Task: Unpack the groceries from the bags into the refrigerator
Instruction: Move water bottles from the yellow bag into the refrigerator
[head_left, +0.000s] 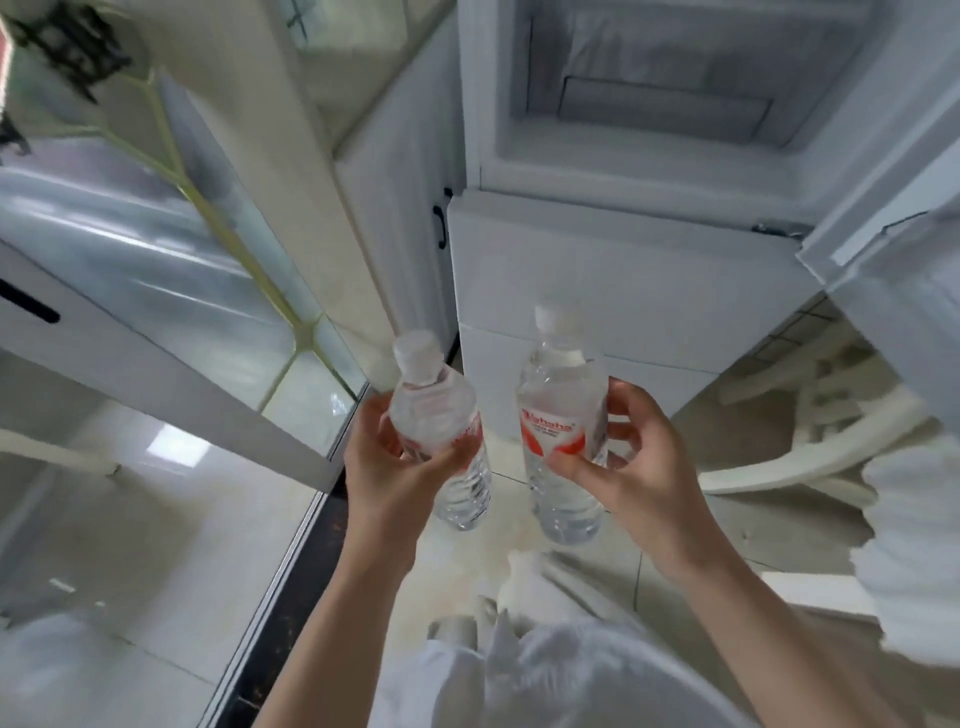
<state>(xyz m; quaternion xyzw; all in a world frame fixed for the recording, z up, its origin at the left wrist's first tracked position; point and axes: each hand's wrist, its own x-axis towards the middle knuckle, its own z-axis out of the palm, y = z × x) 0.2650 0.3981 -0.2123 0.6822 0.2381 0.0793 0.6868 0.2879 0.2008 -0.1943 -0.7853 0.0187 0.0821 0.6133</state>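
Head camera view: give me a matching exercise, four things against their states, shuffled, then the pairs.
Things:
1. left bottle
2. right bottle
3. upper fridge compartment
4. lower fridge door

States:
A. closed
B. tilted, held in the left hand
C. open
D. nearly upright, held in the right hand

Pairs: 1-B, 2-D, 3-C, 4-A

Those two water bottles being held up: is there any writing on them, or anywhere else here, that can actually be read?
"...ahaha", in red letters on the label of the right bottle, held by the right hand; the first letter is unclear.
Smaller lines beneath that word: too blurred to read.
Label of the left bottle, held by the left hand: only a red edge shows, no words legible.
Open refrigerator: no writing visible.
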